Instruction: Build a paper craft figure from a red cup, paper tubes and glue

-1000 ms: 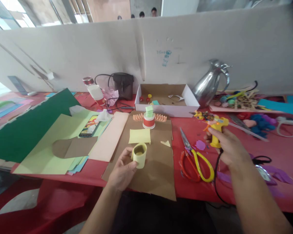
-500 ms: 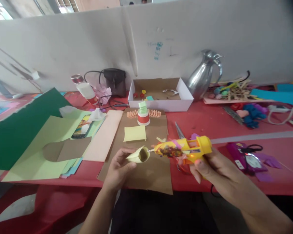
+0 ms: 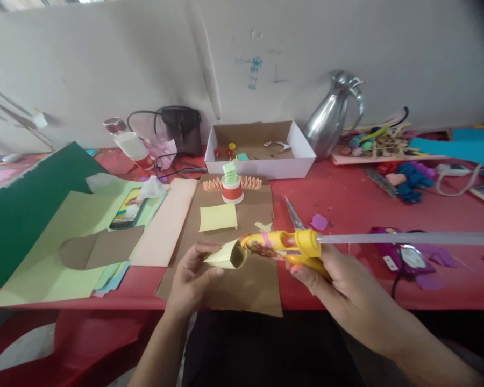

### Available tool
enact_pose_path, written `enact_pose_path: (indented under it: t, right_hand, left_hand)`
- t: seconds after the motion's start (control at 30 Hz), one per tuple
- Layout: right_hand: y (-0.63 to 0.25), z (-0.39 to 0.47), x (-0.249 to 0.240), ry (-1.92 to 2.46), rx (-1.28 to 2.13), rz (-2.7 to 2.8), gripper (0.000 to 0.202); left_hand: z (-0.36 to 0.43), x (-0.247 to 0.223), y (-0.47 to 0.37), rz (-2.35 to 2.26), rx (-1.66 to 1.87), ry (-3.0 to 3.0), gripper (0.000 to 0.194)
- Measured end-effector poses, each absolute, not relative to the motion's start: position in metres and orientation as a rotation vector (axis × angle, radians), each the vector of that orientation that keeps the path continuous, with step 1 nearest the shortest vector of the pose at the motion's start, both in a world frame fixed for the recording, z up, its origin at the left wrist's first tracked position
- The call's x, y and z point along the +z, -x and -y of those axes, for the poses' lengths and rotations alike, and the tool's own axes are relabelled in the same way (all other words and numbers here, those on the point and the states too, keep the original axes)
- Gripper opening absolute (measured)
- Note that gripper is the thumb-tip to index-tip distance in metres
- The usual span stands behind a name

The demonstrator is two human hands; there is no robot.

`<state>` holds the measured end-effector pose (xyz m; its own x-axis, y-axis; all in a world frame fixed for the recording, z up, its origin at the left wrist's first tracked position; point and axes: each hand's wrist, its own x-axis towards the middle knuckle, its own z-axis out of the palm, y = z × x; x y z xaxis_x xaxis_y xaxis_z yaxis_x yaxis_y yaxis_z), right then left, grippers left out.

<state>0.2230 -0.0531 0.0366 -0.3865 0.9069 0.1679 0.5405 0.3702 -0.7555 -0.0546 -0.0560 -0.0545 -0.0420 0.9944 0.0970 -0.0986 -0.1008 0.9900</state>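
Note:
Between the thumb and fingers of my left hand is a rolled yellow paper cone, its open end facing right. My right hand grips a yellow hot glue gun with a long clear glue stick sticking out of its back. The gun's nozzle is at the cone's rim; its tip is hidden there. Beyond the hands, a yellow paper piece lies on a brown cardboard sheet. Behind it stands a small red and white cup figure with folded peach paper arms and a green folded top.
Scissors lie right of the cardboard. A white box, steel jug and black bag stand along the wall. Left are paper sheets and a phone; right, a purple device with a cable.
The glue gun has moved left, its nozzle now at the cone's opening. It has turned so the glue stick shows behind it. My left hand keeps hold of the cone.

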Motion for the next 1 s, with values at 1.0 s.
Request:
enact_pose_path:
  t: [1.0]
  right_hand:
    - [-0.242, 0.020, 0.040, 1.247, 1.000, 1.811, 0.025]
  left_hand:
    - [0.055, -0.058, 0.060, -1.159, 1.389, -1.242, 0.030]
